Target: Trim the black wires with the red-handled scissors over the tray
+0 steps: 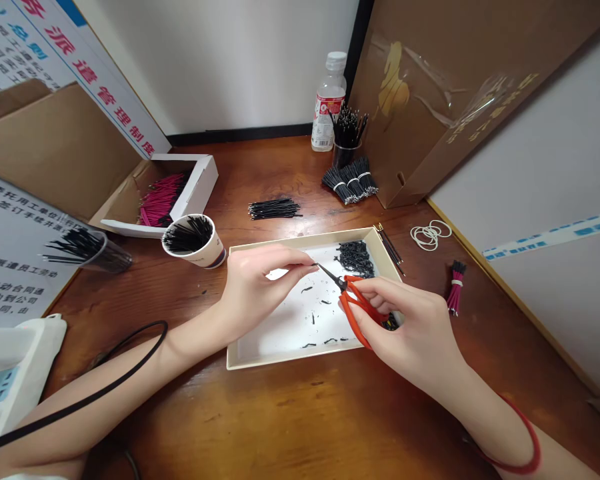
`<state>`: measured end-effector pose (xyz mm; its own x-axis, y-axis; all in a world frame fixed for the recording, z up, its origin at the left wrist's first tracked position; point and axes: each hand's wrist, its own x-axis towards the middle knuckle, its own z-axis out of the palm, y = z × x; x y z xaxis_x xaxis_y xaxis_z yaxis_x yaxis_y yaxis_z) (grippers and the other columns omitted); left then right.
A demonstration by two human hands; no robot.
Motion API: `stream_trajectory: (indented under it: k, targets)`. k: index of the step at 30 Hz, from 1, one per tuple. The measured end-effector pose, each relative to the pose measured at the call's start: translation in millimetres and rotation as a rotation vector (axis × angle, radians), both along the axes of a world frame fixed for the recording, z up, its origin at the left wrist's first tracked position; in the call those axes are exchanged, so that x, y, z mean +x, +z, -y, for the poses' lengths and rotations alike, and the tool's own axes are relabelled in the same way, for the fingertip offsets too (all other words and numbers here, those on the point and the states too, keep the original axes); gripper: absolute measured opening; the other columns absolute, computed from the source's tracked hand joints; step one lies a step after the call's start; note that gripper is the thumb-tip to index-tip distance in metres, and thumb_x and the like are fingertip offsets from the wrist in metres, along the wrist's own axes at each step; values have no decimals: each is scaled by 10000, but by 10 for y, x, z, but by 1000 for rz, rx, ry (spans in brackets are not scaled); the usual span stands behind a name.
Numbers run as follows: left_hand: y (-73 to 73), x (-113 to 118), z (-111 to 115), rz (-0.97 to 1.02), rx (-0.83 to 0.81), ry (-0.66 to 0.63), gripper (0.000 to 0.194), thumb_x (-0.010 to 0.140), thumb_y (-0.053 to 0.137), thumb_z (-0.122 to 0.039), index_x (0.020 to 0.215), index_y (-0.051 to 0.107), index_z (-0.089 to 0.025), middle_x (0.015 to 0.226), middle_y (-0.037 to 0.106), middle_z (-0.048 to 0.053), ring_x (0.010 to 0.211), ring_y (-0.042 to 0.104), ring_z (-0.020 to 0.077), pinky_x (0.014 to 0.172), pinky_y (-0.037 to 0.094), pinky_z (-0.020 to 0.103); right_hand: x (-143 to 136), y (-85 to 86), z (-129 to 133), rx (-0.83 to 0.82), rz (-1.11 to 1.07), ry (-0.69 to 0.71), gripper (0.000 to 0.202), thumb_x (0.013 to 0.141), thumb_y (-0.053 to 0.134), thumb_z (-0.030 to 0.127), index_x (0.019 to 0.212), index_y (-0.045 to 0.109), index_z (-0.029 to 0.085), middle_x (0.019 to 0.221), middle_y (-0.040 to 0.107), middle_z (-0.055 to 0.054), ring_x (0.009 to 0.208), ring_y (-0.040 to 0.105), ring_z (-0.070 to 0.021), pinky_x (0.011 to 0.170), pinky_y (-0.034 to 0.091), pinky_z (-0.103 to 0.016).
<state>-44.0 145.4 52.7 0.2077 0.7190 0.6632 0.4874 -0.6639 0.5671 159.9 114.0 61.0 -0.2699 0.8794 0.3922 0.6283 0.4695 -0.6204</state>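
Note:
Over a shallow cream tray [235, 350] my left hand [260, 280] pinches a tiny dark piece [315, 265], too small to name for sure. My right hand [405, 317] grips red-handled scissors [355, 307], whose pointed blades reach to the left hand's fingertips and look nearly closed. Inside the tray, a pile of short black pieces [356, 259] fills the far right corner. Several loose black scraps [307, 289] lie scattered on the white bottom. More small pieces show partly under my right hand.
Behind the tray lies a bundle of black wires [274, 209]. A paper cup [200, 257] of black wires and a white box [205, 180] with pink wires stand left. At the back are a bottle [325, 107] and tied wire bundles [350, 181]. Rubber bands [430, 235] lie right.

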Motion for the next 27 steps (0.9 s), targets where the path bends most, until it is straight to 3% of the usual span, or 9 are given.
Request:
stream_trajectory:
  k: [27]
  targets:
    - [-4,-4,0,-3,-8,3,61,776,760,-115,751,732,-163,724,778,15,625,719,137,579,563,212,-5,-15,-4,22,0,-21,63,783,625,132,778,658,186,600,645,23,488,538,-90,451,464,-208]
